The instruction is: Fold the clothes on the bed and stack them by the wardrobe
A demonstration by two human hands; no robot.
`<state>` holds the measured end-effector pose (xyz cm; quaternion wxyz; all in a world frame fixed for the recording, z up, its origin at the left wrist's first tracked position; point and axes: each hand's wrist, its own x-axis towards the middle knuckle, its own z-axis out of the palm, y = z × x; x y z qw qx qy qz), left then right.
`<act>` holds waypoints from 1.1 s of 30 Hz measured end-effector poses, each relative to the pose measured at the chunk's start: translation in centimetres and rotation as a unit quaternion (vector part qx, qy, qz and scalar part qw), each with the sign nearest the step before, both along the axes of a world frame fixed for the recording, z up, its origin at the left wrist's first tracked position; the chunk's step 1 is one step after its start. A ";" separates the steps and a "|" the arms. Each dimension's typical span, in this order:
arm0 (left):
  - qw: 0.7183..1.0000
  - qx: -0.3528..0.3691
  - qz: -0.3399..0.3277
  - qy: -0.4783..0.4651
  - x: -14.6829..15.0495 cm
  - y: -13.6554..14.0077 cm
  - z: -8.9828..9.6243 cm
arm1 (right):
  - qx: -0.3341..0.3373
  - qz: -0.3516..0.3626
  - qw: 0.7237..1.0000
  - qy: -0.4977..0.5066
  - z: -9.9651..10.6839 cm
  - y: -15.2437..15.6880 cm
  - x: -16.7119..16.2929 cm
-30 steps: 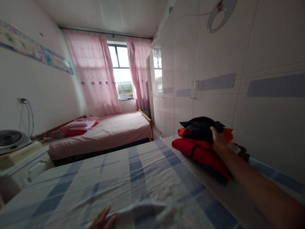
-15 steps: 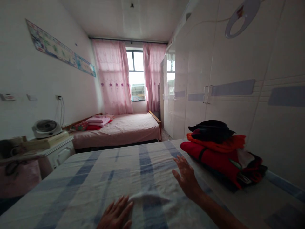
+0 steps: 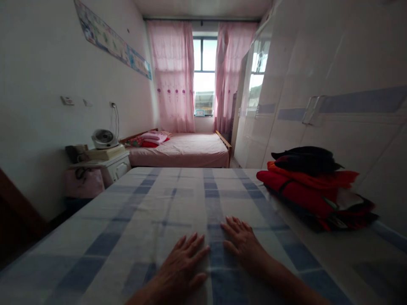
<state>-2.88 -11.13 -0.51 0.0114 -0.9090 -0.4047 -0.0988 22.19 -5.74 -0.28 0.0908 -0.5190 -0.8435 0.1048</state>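
A bed sheet (image 3: pixel 178 203) with blue and pale stripes covers the bed in front of me, fairly smooth with slight ripples. My left hand (image 3: pixel 182 264) lies palm down on it at the lower middle, fingers spread and holding nothing. Just to its right, across a blue stripe, my right hand (image 3: pixel 243 241) also rests flat on the sheet with its fingers apart. Beyond my right hand, on the bed's right side, sits a pile of folded clothes (image 3: pixel 299 188), red and orange with black pieces on top.
White wardrobe doors (image 3: pixel 333 140) line the right side. A second bed (image 3: pixel 190 146) with a pink cover stands by the window, its pink curtains (image 3: pixel 173 76) partly drawn. On the left, a small fan (image 3: pixel 104 138) stands on a box atop a white bedside cabinet (image 3: pixel 117 168).
My view has swung right and downward. My left hand has moved forward on the sheet, and the two hands are closer together. The ridge in the cloth between them has flattened.
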 end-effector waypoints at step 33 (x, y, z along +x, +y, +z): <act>0.841 0.056 0.538 -0.006 -23.5 1.2 -1.2 | 0.130 -0.198 0.968 0.079 -2.7 7.4 12.5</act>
